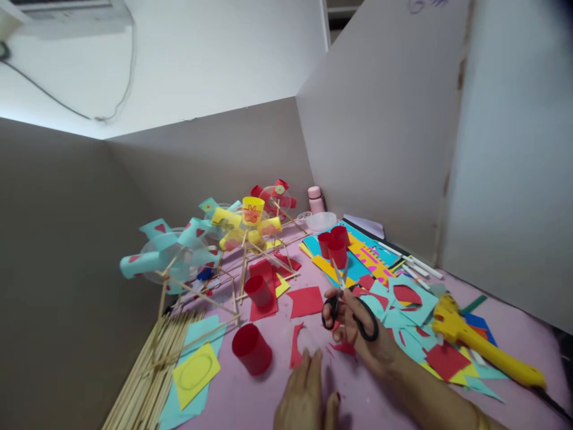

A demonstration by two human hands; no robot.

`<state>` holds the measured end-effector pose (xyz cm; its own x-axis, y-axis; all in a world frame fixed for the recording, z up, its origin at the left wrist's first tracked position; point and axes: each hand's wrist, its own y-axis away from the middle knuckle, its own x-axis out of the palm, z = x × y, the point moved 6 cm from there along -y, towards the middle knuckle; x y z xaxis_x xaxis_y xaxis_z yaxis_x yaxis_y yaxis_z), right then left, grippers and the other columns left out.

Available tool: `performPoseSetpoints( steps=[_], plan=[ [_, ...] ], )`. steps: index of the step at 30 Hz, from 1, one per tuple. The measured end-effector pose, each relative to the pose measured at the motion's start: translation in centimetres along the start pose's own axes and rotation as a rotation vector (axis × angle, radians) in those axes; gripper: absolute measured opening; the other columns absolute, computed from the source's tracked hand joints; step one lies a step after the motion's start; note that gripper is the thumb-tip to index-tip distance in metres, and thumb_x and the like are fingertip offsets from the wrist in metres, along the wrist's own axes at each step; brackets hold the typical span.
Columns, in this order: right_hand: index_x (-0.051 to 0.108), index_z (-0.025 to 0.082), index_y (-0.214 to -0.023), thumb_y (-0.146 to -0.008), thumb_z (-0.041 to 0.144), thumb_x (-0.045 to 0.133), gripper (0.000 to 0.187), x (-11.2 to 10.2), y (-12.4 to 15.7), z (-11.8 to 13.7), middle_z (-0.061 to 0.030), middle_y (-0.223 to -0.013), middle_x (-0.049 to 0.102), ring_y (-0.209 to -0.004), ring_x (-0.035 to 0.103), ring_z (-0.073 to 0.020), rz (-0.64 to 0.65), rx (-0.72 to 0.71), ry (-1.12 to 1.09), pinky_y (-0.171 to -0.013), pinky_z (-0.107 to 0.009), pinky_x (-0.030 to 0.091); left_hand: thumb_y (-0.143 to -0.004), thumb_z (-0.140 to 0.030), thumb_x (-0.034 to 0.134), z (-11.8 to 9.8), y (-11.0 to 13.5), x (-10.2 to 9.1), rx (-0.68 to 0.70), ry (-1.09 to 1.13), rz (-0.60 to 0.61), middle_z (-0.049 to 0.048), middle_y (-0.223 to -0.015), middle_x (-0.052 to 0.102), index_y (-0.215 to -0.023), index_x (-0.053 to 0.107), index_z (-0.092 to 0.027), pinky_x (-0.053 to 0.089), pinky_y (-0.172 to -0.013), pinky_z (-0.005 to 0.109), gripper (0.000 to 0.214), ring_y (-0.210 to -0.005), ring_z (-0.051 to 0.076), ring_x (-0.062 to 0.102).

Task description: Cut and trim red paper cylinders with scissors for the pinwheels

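My right hand holds black-handled scissors, fingers in the loops. Their blades point away from me and stand slightly apart. Flat on the pink tabletop, fingers stretched out, lies my left hand. Just beyond its fingertips is a curved red paper offcut. Another red scrap lies under my right hand. A red paper tube stands to the left of my left hand, and a second red tube rests on red paper farther back. A red paper rectangle lies between that tube and the scissors.
Paper-and-stick windmills stand at back left, near bundled wooden sticks and a yellow square with a drawn circle. Three red tubes stand on blue sheets. Paper scraps and a yellow glue gun lie right.
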<state>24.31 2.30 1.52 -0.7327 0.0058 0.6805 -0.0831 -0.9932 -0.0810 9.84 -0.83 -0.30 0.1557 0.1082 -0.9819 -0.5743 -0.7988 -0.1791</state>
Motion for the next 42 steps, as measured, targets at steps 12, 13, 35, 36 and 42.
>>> performPoseSetpoints(
  steps=[12,13,35,36,42],
  plan=[
    [0.057,0.019,-0.092,-0.073,0.064,0.068,0.05,0.1,0.6,-2.5,-0.0001,-0.071,0.057,-0.063,0.05,-0.0147,0.084,0.058,0.382,-0.048,-0.024,0.036,-0.088,-0.048,0.046,14.0,0.8,-7.9,-0.599,0.706,-0.393,0.0196,-0.124,0.067,-0.122,0.058,-0.011,0.054,-0.088,0.045,0.052,-0.108,0.029,0.066],
    [0.057,0.018,-0.092,-0.072,0.064,0.069,0.051,0.4,0.7,-2.7,0.0014,-0.069,0.055,-0.06,0.046,-0.0131,0.102,0.06,0.453,-0.048,-0.024,0.034,-0.088,-0.046,0.047,14.0,0.6,-7.7,-0.595,0.72,-0.379,0.0185,-0.123,0.068,-0.121,0.059,-0.011,0.054,-0.089,0.043,0.05,-0.108,0.028,0.067],
    [0.047,0.021,-0.104,-0.065,0.072,0.067,0.068,1.6,1.4,-5.3,-0.0022,-0.09,0.05,-0.071,0.045,-0.0153,0.163,0.18,0.551,-0.06,-0.028,0.036,-0.077,-0.042,0.061,11.4,-0.5,-3.5,-0.525,1.184,-0.191,0.0028,-0.071,0.072,-0.076,0.066,-0.018,0.046,-0.059,0.027,0.024,-0.064,0.018,0.063],
    [0.047,0.022,-0.106,-0.064,0.07,0.07,0.068,1.6,1.4,-5.3,-0.0033,-0.095,0.05,-0.076,0.048,-0.0165,0.171,0.168,0.506,-0.065,-0.029,0.038,-0.077,-0.042,0.061,11.2,-0.3,-2.7,-0.541,1.249,-0.18,0.0016,-0.069,0.071,-0.076,0.064,-0.018,0.045,-0.057,0.026,0.024,-0.062,0.017,0.061],
    [0.051,0.022,-0.11,-0.063,0.059,0.079,0.066,1.1,1.4,-5.4,-0.0028,-0.098,0.053,-0.092,0.051,-0.0208,0.158,0.16,0.431,-0.08,-0.032,0.04,-0.075,-0.044,0.069,9.5,-0.2,-0.2,-0.554,1.514,-0.036,-0.0032,-0.058,0.067,-0.076,0.062,-0.019,0.041,-0.052,0.022,0.026,-0.052,0.012,0.058]
  ],
)
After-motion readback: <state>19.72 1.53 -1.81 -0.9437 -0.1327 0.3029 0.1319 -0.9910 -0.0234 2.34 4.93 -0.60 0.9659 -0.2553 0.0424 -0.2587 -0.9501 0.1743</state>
